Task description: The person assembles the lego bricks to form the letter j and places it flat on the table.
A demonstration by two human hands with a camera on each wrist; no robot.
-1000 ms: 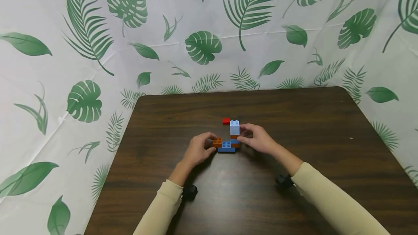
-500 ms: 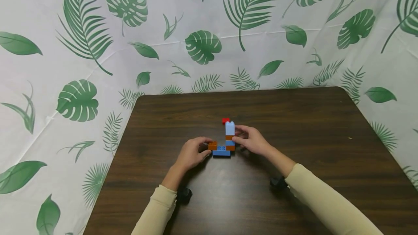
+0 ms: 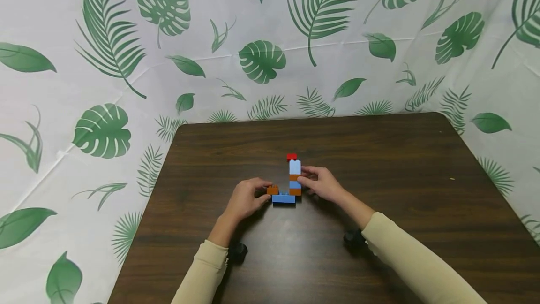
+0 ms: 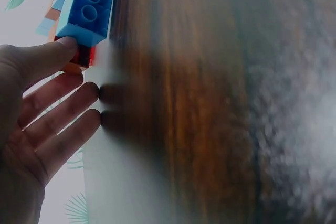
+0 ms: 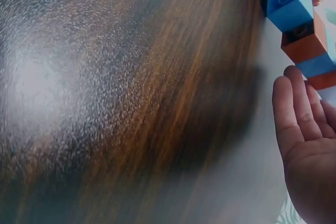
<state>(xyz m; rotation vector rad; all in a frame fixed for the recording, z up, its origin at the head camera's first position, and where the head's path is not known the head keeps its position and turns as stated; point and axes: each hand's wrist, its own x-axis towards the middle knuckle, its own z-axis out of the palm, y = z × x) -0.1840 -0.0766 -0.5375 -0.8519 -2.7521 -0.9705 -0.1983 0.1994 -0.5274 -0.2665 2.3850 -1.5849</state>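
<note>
- Your left hand (image 3: pixel 246 198) sits at the left end of the brick build (image 3: pixel 288 186), fingers curled in on the small orange brick (image 3: pixel 272 190) there. The left wrist view shows a fingertip pressing the brick's end, with the other fingers straighter below it.
- The build stands near the middle of the worktop (image 3: pixel 379 163). A flat blue brick (image 3: pixel 283 198) forms the base, and at its right end a column rises in orange, blue and orange layers to a pale blue brick (image 3: pixel 295 167) on top.
- It looks like light, rigid plastic with smooth, somewhat slick faces. The studded joints will probably pull apart if you twist or lever them, and the column makes it top-heavy. Take hold low, on the base's two ends, not the top brick.
- A red brick (image 3: pixel 291 156) lies just behind the column; I cannot tell if they touch.
- Your right hand (image 3: pixel 321 184) is against the column's right side, fingertips closed lightly on its lower layers. The right wrist view shows the fingers nearly straight beside it.
</note>
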